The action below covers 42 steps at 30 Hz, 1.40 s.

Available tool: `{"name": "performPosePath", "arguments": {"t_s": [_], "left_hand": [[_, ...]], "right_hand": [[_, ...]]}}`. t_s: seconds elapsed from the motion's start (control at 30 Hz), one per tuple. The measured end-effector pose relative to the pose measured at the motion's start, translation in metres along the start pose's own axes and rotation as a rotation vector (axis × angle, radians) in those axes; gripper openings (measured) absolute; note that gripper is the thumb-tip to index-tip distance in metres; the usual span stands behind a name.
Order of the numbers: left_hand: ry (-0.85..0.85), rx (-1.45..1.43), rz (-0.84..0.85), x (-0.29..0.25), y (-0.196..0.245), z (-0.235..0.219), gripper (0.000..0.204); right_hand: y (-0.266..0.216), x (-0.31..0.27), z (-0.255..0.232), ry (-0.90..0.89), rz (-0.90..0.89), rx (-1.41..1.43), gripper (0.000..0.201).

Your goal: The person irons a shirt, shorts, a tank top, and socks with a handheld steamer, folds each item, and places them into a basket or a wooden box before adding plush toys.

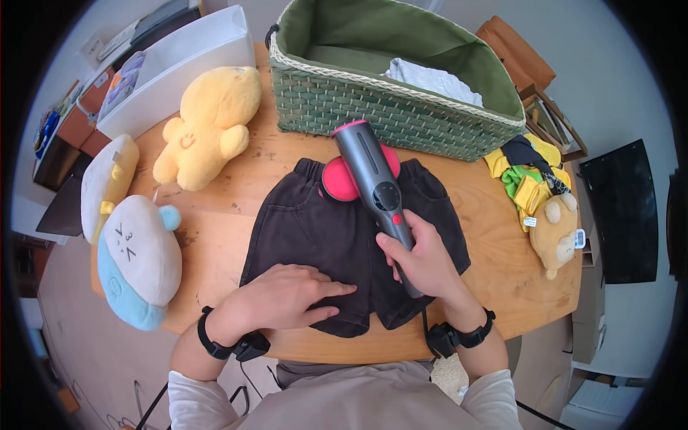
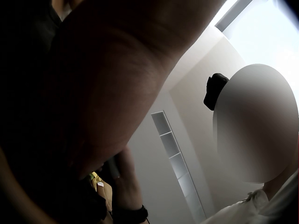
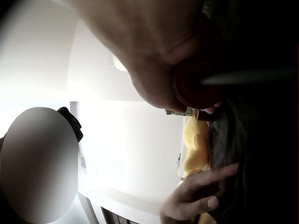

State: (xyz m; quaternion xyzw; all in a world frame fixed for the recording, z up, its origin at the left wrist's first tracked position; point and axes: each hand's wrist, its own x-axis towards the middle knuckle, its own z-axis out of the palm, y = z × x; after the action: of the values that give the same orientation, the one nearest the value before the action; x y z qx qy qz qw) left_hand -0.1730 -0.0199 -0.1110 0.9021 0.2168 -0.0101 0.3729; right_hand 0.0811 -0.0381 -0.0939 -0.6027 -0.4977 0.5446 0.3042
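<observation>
Black shorts lie spread on the wooden table, waistband toward the basket. The right hand grips the handle of a grey handheld device with pink parts, which lies slantwise over the shorts and their waistband. The left hand rests on the lower part of the left leg of the shorts, index finger extended. In the right wrist view the right hand is round the red-rimmed end of the device, and the left hand touches dark cloth. The left wrist view is mostly dark.
A green woven basket with light cloth inside stands at the back. At the left are a white bin, a yellow plush and two more plush toys. A bear plush and folded yellow-green clothes are at the right.
</observation>
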Motion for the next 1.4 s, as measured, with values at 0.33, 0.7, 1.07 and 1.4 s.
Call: {"name": "performPosePath", "arguments": {"t_s": [0.33,0.7,1.07,1.4], "left_hand": [[0.039,-0.072,-0.027,-0.002,0.000,0.000,0.032],[-0.042,-0.096,-0.138,0.001,0.007,-0.013,0.020],[-0.075,-0.097,-0.149,0.001,0.004,-0.010,0.016],[-0.020,-0.098,-0.107,0.001,0.005,-0.010,0.011]], "right_hand": [[0.033,-0.068,-0.014,0.009,0.078,0.030,0.027],[0.057,-0.113,-0.027,0.097,0.144,0.143,0.031],[0.035,-0.065,-0.022,0.101,0.036,0.067,0.029],[-0.004,-0.003,-0.008,-0.043,-0.028,-0.001,0.027]]}}
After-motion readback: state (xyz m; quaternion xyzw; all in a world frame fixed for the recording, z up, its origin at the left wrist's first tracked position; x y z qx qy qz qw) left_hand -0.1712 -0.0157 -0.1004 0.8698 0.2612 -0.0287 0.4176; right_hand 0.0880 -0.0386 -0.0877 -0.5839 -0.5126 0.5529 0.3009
